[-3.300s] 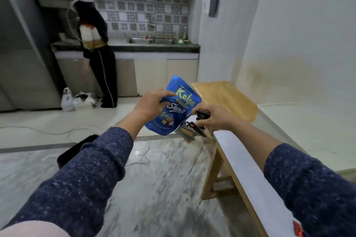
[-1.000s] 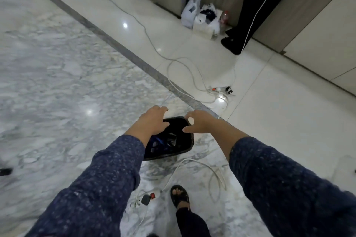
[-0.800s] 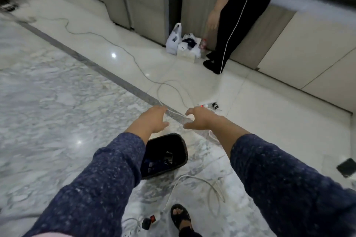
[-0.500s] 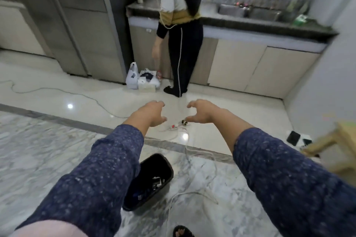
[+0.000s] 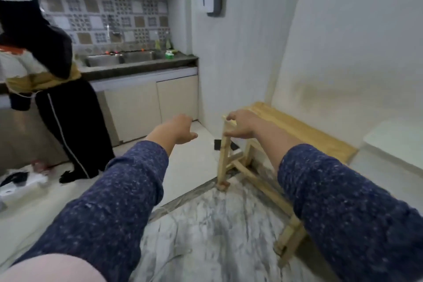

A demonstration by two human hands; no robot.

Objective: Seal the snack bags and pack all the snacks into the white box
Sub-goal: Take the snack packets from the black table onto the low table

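snack bags and the white box are nowhere in the head view, so where they lie cannot be told from here. the left hand (image 5: 176, 130) floats out front with fingers loosely curled, its grip empty. the right hand (image 5: 240, 126) is just as empty and relaxed, hovering in front of the near corner of the wooden desk (image 5: 295, 128); whether it touches the wood is unclear. both arms reach forward, likely because the person is turning toward the desk for the next snack. another person (image 5: 52, 89) stands at the sink counter (image 5: 142, 65).
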